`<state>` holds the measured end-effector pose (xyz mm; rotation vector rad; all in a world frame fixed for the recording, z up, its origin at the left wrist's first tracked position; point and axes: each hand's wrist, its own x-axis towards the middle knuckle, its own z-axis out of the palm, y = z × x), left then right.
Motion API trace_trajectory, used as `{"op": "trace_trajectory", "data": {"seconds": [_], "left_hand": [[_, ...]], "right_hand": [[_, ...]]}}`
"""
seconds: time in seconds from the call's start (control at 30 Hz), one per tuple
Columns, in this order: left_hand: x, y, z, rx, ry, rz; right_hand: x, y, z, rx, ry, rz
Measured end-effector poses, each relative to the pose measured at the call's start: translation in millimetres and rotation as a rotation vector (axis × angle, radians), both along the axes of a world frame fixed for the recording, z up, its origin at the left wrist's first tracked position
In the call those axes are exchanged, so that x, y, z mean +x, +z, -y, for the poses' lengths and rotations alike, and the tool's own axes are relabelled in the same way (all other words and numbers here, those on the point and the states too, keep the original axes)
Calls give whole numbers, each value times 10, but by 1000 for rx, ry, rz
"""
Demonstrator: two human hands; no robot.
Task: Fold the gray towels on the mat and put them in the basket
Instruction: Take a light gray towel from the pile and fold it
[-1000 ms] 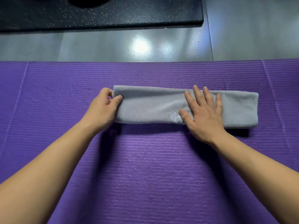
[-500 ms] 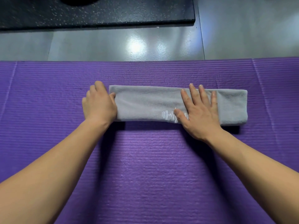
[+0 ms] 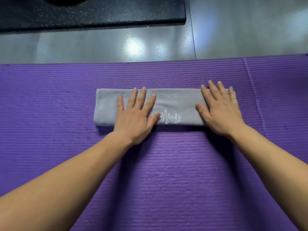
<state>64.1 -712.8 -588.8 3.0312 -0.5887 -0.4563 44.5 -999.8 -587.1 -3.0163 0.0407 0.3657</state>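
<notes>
Fingers (image 3: pixel 142 97) of the left hand (image 3: pixel 135 117) lie straight and spread, flat on the gray towel (image 3: pixel 176 102), gripping nothing; we record the palm laid down with its heel at the towel's near edge. The towel lies as 1 long folded strip across the purple mat (image 3: pixel 166 172), long side running left to right, its left end free and showing beyond the little finger. The left thumb tip touches the left end of a white line logo (image 3: pixel 168 117) near the towel's near edge. Further right, the right hand (image 3: pixel 218 112) lies flat on the towel's right end, its 4 fingers (image 3: pixel 206 95) straight and slightly apart, thumb out to the left, holding nothing. Those fingertips reach just past the far edge, over the mat, and the hand hides most of that end. Both forearms cross the mat's near part. Beyond the mat we note a glossy gray floor (image 3: pixel 100 45), with a black speckled slab (image 3: pixel 91 12) lying on it at the far left. A seam line (image 3: pixel 253 90) runs across the mat near its right side.
</notes>
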Motion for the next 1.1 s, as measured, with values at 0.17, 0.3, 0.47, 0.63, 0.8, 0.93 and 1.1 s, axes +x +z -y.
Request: {"op": "trace_trajectory", "data": {"seconds": [0.17, 0.3, 0.47, 0.63, 0.8, 0.93, 1.1], "left_hand": [[174, 1, -561, 74, 76, 50], [296, 32, -930, 74, 192, 1], [248, 122, -851, -136, 391, 50], [85, 225, -833, -349, 776, 84], [113, 236, -967, -361, 839, -29], [168, 264, -1031, -379, 878, -119], [211, 270, -1008, -402, 916, -207]], "right_hand": [[23, -27, 91, 23, -5, 0], [8, -17, 90, 34, -3, -6], [43, 117, -94, 81, -51, 65], [45, 206, -782, 383, 226, 275], [272, 221, -1381, 418, 474, 90], [416, 80, -1464, 472, 415, -47], [416, -5, -1433, 488, 399, -45]]}}
